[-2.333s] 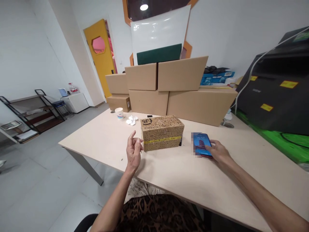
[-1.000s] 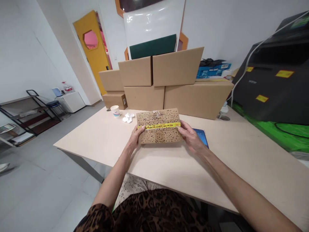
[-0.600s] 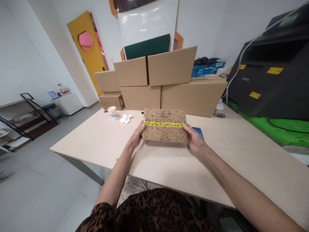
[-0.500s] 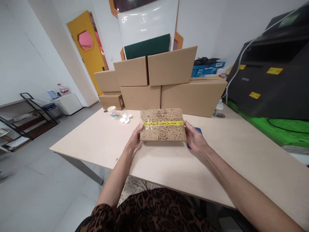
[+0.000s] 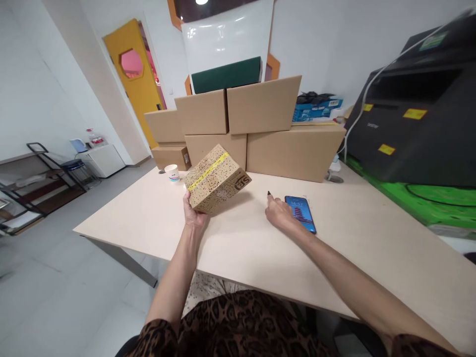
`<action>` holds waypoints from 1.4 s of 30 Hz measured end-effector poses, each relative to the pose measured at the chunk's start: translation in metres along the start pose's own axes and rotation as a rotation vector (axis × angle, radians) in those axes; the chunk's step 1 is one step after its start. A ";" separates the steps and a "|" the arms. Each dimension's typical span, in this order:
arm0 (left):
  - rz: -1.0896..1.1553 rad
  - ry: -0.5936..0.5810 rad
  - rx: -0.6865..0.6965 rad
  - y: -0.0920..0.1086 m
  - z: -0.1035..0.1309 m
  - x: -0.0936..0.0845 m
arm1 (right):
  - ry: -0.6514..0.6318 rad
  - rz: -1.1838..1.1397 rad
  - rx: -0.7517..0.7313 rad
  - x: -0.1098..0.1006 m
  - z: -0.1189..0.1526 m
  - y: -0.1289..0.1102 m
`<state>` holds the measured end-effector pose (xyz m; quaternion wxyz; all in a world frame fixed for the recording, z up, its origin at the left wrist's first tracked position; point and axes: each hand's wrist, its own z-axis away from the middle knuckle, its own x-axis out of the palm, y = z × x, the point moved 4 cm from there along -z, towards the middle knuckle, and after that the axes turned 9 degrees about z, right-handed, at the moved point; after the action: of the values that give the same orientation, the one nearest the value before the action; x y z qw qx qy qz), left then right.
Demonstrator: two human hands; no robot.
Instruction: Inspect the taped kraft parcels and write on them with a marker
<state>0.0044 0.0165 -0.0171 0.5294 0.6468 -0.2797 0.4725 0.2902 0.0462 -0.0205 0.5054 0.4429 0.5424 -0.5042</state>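
My left hand (image 5: 194, 214) grips a speckled cardboard box (image 5: 213, 181) by its lower left end. Tilted above the table, the box shows a strip of yellow tape along its top and dark printed lettering on its right end. My right hand (image 5: 278, 212) is apart from the box, its fingers curled low over the table. A small dark tip sticks out at its fingertips; whether this is a held thing is too small to make out. Close by the right wrist lies a phone (image 5: 302, 214) with its screen lit.
Large cardboard boxes (image 5: 293, 153) are stacked along the table's back edge, topped by a dark green box (image 5: 226, 75). A paper cup (image 5: 172, 172) stands at the back left of the table (image 5: 238, 248). To the right is a bulky black machine (image 5: 416, 119) beside green material (image 5: 409, 203).
My right hand has let go of the box and moved slightly left and down, uncovering the phone. The box, in my left hand, has moved left and turned, showing its printed end.
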 end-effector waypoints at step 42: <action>-0.221 -0.156 -0.033 -0.022 0.006 0.001 | 0.015 -1.175 -0.123 -0.005 0.010 0.013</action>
<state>0.0257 0.0175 -0.0257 0.5654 0.6996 -0.2547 0.3549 0.3049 0.0382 -0.0166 0.1626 0.0417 0.7286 -0.6640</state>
